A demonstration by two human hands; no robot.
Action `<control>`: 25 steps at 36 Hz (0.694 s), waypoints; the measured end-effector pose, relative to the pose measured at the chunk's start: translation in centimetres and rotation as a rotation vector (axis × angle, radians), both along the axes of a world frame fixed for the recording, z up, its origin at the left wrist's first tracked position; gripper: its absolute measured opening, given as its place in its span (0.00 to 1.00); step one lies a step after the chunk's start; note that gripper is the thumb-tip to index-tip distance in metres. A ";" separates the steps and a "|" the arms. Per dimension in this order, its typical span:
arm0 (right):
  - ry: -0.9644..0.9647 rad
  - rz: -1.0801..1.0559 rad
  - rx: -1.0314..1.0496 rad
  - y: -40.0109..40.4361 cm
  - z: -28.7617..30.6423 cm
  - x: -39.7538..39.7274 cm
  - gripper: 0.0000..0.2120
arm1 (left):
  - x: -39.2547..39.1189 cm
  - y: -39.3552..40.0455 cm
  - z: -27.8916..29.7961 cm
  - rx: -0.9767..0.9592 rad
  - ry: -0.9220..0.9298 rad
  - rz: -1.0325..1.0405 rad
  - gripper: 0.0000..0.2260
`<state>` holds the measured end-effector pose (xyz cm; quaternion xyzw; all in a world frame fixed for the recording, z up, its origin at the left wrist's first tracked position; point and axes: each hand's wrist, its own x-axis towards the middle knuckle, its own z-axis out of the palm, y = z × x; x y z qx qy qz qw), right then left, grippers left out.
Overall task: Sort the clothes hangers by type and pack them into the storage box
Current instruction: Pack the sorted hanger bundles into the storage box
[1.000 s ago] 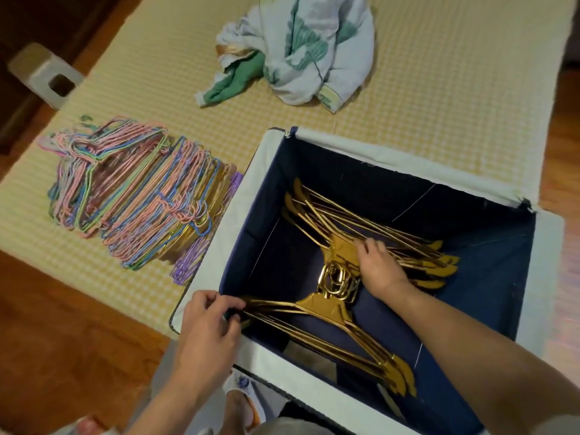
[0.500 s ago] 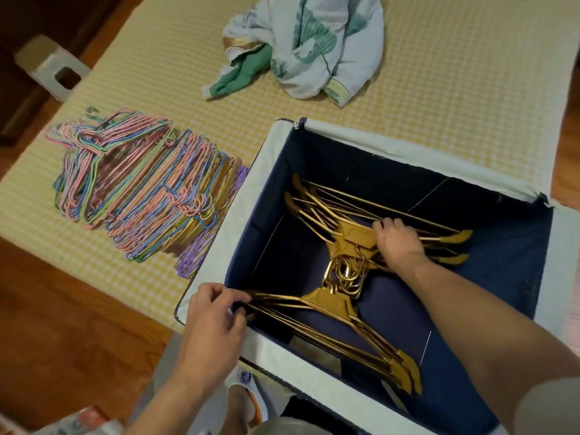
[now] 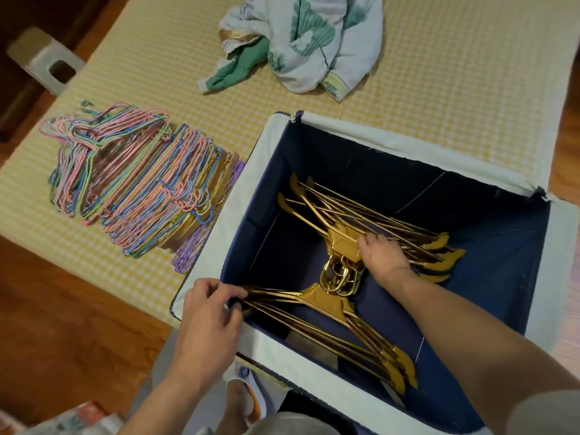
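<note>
A dark blue storage box (image 3: pixel 420 158) with a white folded rim stands open on the mat. Inside lie two bundles of gold hangers with their hooks meeting in the middle. My right hand (image 3: pixel 381 255) rests on the far gold bundle (image 3: pixel 329 211), fingers curled over its neck. My left hand (image 3: pixel 210 312) pinches the left end of the near gold bundle (image 3: pixel 326 307) at the box's near-left corner. A pile of pastel wire hangers (image 3: pixel 131 180) in pink, blue, green and purple lies on the mat left of the box.
A crumpled white and green cloth (image 3: pixel 301 42) lies on the yellow checked mat (image 3: pixel 455 73) behind the box. A grey stool (image 3: pixel 44 62) stands at the far left on the wooden floor (image 3: pixel 62 324). My knee and a sock show below the box.
My right hand has slid slightly along the far gold bundle toward its neck. The left hand keeps its pinch at the near bundle's end. The view shifted a little.
</note>
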<state>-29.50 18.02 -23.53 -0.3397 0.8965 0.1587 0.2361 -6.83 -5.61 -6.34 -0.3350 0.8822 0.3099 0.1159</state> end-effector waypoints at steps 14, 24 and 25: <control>-0.007 -0.006 0.046 1.7 1.3 -4.3 0.30 | 0.1 0.2 -0.3 -0.024 0.026 0.007 0.12; -0.018 -0.112 0.016 0.8 1.0 -3.6 0.27 | 0.2 0.7 -0.2 -0.045 0.020 0.000 0.12; -0.020 -0.121 0.014 0.7 1.0 -3.5 0.27 | 0.2 0.7 -0.2 -0.042 0.022 -0.004 0.12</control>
